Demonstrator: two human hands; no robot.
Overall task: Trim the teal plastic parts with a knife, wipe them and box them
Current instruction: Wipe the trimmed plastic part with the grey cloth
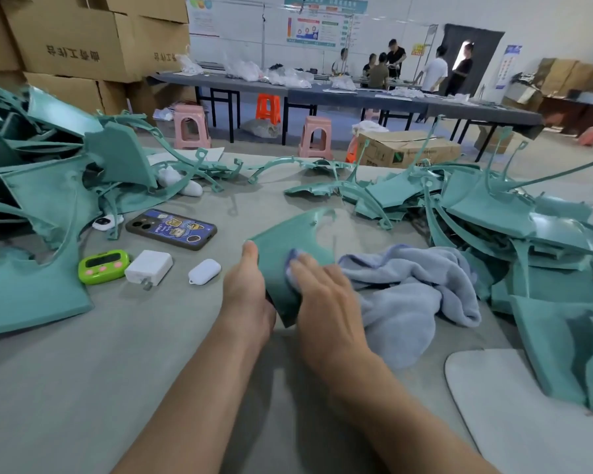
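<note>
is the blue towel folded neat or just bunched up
Bunched up: the blue towel lies in loose crumpled folds, one end under the right hand, pressed on the teal part.

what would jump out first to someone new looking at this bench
At the middle of the grey table, the left hand grips a flat teal plastic panel while the right hand presses a pale blue towel onto it. On both sides heaps of teal plastic parts crowd in, and a phone in a dark cartoon case lies left of the hands.
</note>
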